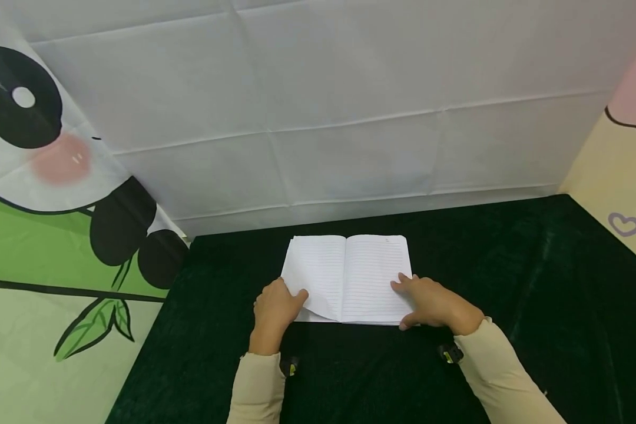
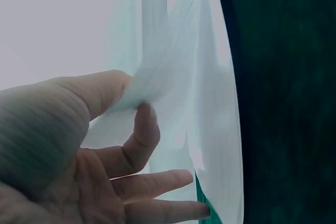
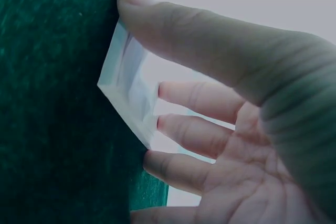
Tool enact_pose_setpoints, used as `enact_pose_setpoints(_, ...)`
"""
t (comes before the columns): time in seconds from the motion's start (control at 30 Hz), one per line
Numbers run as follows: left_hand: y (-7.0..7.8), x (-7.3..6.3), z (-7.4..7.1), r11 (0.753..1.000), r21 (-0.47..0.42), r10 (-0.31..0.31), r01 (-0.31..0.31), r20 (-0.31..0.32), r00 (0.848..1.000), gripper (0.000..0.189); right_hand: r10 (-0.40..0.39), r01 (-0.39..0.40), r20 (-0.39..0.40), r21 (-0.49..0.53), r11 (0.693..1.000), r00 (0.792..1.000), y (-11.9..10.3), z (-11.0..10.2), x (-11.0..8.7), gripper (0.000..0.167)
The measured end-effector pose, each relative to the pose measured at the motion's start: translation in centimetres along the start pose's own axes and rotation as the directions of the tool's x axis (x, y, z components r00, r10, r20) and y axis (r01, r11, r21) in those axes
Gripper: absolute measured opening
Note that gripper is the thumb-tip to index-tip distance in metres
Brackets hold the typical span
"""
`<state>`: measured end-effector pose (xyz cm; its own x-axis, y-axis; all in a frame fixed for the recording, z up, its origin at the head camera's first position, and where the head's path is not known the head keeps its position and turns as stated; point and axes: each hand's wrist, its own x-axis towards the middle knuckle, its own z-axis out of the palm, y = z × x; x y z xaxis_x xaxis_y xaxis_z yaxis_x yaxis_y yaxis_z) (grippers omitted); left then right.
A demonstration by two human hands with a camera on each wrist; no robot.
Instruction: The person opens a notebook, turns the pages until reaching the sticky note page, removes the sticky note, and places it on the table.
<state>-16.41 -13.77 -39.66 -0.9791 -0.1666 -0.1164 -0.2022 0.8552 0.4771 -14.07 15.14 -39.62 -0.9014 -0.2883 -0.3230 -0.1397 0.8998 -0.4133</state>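
Observation:
An open notebook (image 1: 376, 271) with lined white pages lies on the dark green cloth. At its lower left corner, my left hand (image 1: 275, 309) pinches a page (image 2: 163, 72) between thumb and forefinger. That page curls up off the sheets below, while the other fingers of this hand stretch out under it in the left wrist view. My right hand (image 1: 431, 302) rests at the lower right corner of the notebook. Its fingers lie nearly straight on the right-hand page, and its thumb (image 3: 173, 30) reaches along the near edge.
Dark green cloth (image 1: 509, 265) covers the table around the notebook. Behind the table hangs a creased white sheet (image 1: 350, 147). Printed fabric panels stand at the left (image 1: 42, 235) and the right (image 1: 609, 194). A small black device sits at each wrist.

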Motion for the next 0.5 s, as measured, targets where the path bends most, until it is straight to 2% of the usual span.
enact_pose_setpoints(0.13, -1.0, 0.3, -0.9, 0.999, 0.027, -0.023, 0.023, 0.019, 1.0, 0.051, 0.01, -0.01, 0.003, 0.003, 1.0, 1.0, 0.0, 0.1, 0.0, 0.086)
enact_pose_setpoints(0.33, -2.1, 0.5, -1.9, 0.996, 0.084, -0.026, 0.021, 0.056, 0.998, 0.027, 0.011, -0.011, -0.002, 0.008, 1.0, 1.0, 0.1, -0.2, -0.1, 0.083)
enact_pose_setpoints(0.5, -2.3, 0.5, -1.7, 0.998, 0.052, -0.038, 0.033, 0.09, 0.995, 0.024, -0.007, 0.008, -0.002, 0.039, 0.999, 1.0, 0.6, -0.5, -0.4, 0.08)
